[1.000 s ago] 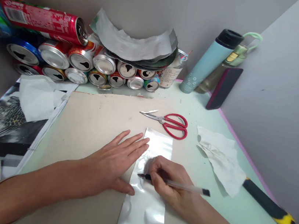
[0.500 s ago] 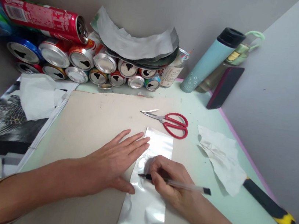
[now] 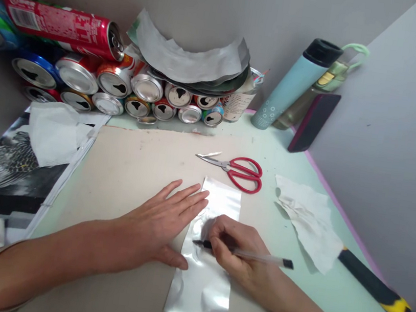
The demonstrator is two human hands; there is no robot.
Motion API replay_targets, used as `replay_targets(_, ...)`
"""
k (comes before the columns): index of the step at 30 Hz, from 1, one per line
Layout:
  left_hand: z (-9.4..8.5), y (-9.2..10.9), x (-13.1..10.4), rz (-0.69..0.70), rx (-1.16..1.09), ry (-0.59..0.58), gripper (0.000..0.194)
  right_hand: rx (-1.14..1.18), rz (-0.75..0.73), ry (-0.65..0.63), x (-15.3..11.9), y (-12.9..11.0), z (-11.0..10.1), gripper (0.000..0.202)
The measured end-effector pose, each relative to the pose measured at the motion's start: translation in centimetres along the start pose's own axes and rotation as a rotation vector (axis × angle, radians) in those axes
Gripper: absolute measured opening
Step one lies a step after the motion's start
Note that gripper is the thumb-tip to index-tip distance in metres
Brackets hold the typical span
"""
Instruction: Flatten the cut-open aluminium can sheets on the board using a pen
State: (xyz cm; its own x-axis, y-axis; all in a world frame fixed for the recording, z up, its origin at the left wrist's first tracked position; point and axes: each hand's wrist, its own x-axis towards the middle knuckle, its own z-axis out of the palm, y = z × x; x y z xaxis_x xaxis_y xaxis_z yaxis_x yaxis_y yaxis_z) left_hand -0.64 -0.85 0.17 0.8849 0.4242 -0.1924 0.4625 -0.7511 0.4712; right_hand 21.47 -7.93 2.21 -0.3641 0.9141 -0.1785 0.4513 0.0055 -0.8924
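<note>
Fingers [image 3: 193,212] of the left hand [image 3: 152,225] lie spread and flat over the left edge of one silvery sheet [image 3: 200,294], while the right hand [image 3: 240,245] pinches one pen [image 3: 259,257] over its right side, so that the sheet lies between the hands and partly beneath them. Just beyond its far end rests one pair of scissors [image 3: 246,174], and at the far left cans [image 3: 147,88] are stacked, seven in the bottom row.

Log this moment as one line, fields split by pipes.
left hand: spread over silver sheet's left edge | right hand: holding pen, tip at sheet | scissors: lying beyond sheet, unheld
</note>
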Motion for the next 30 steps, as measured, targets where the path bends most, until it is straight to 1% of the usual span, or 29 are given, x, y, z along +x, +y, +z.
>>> replay_targets(3,0.01,0.00,-0.03,-0.008,0.000,-0.005,0.107,-0.004,-0.016,0.031,0.02,0.07,0.11,0.018)
replay_targets(7,0.04,-0.05,-0.03,0.002,-0.002,0.008,0.107,0.004,-0.028,0.012,0.10,0.19,0.26,0.019)
replay_targets(11,0.12,-0.13,-0.01,-0.005,-0.009,-0.004,0.108,0.026,-0.026,0.074,0.20,0.13,0.38,0.018)
replay_targets(14,0.09,-0.12,0.00,0.004,-0.018,0.008,0.107,0.022,-0.026,0.072,0.17,0.13,0.42,0.018)
replay_targets(17,-0.07,0.01,0.09,-0.018,-0.001,-0.024,0.109,0.021,-0.028,0.058,0.12,0.29,0.49,0.019)
replay_targets(20,-0.25,0.19,0.24,-0.049,0.023,-0.072,0.111,0.025,-0.025,0.095,0.15,0.39,0.60,0.017)
replay_targets(22,-0.29,0.25,0.29,-0.055,0.025,-0.083,0.111,0.025,-0.024,0.113,0.20,0.31,0.62,0.017)
replay_targets(26,-0.22,0.22,0.22,-0.039,0.019,-0.061,0.110,0.036,-0.010,0.085,0.23,0.11,0.51,0.019)
replay_targets(30,-0.17,0.17,0.17,-0.034,0.016,-0.055,0.109,0.017,-0.008,0.134,0.18,0.41,0.60,0.017)
